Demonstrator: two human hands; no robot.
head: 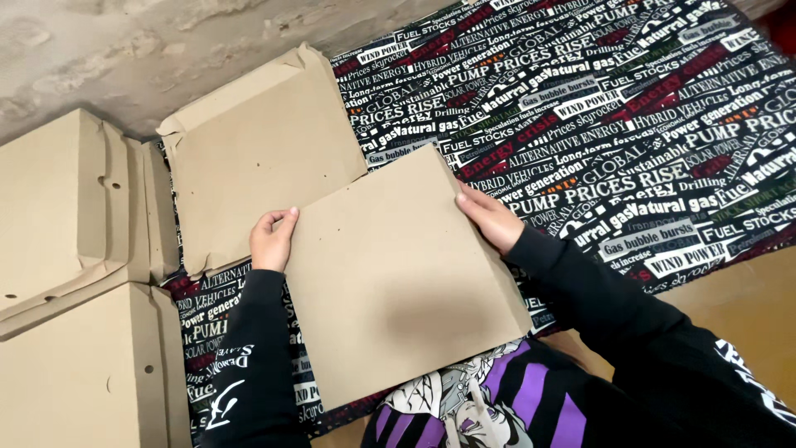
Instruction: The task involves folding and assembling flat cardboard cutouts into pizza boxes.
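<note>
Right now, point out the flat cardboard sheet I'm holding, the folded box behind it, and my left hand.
Cardboard sheet [398, 290], head view, middle of its flat face.
Folded box [261, 158], head view, centre of its panel.
Left hand [272, 241], head view, back of the hand.

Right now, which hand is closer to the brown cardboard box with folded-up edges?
Left. The left hand grips the flat cardboard sheet right beside the brown cardboard box; the right hand holds the sheet's far edge.
</note>
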